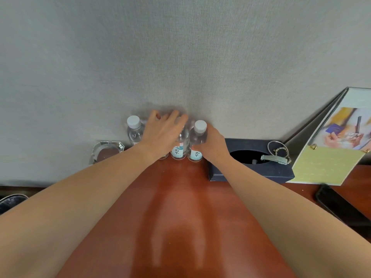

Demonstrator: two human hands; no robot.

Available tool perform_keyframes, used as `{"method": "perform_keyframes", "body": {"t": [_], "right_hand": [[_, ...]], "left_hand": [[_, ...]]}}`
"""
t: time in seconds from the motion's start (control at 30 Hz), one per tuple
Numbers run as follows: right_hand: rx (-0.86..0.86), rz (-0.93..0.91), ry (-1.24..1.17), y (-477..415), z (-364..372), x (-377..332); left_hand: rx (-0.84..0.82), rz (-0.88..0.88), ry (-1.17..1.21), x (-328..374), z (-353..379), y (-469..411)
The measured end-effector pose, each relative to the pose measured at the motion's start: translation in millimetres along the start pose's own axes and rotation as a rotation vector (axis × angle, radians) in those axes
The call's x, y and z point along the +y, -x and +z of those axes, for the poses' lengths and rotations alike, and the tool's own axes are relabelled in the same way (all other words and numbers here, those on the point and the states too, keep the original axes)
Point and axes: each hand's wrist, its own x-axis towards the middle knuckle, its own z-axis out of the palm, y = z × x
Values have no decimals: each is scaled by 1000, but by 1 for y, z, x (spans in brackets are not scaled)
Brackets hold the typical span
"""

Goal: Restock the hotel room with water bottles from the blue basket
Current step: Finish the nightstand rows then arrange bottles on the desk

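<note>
Several clear water bottles with white caps stand in a row against the grey wall at the back of the reddish wooden desk (176, 207). My left hand (162, 133) lies over the middle bottles, its fingers spread across their tops; the leftmost bottle (134, 129) stands free beside it. One labelled bottle (179, 147) shows under that hand. My right hand (212, 143) wraps the side of the rightmost bottle (197, 137), which is upright on the desk. The blue basket is out of view.
A glass ashtray (106, 152) sits left of the bottles. To the right lies a dark blue tissue box (249, 173) with a bracelet and clip on top, a leaning picture board with a yellow card (329, 167), and a black phone (339, 205).
</note>
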Motion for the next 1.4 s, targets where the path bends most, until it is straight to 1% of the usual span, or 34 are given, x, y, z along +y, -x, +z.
{"method": "perform_keyframes", "body": {"t": [0.13, 0.23, 0.4, 0.5, 0.57, 0.63, 0.77, 1.0, 1.23, 1.3, 1.4], "right_hand": [[41, 74, -63, 1, 2, -3], [39, 57, 8, 0, 1, -5], [24, 91, 17, 2, -4, -7], [10, 165, 43, 4, -4, -6], [-5, 181, 62, 4, -4, -5], [-1, 182, 61, 4, -4, -6], [17, 192, 54, 3, -3, -7], [34, 211, 44, 3, -1, -6], [-30, 215, 37, 5, -5, -14], [-29, 214, 22, 8, -7, -19], [4, 190, 8, 13, -12, -29]], "left_hand": [[4, 27, 29, -7, -4, 1], [-11, 63, 8, -16, -9, 5], [-2, 56, -74, -41, -17, 18], [-54, 45, -102, -52, -21, 20], [-86, 36, -116, -53, -24, 19], [-124, 8, -94, -51, -26, 16], [-136, -48, -21, -48, -29, 11], [-152, -67, 56, -50, -27, 8], [-173, -79, 50, -48, -29, 16], [-154, -68, 62, -47, -34, 20], [-39, -55, 124, -50, -43, 34]]}}
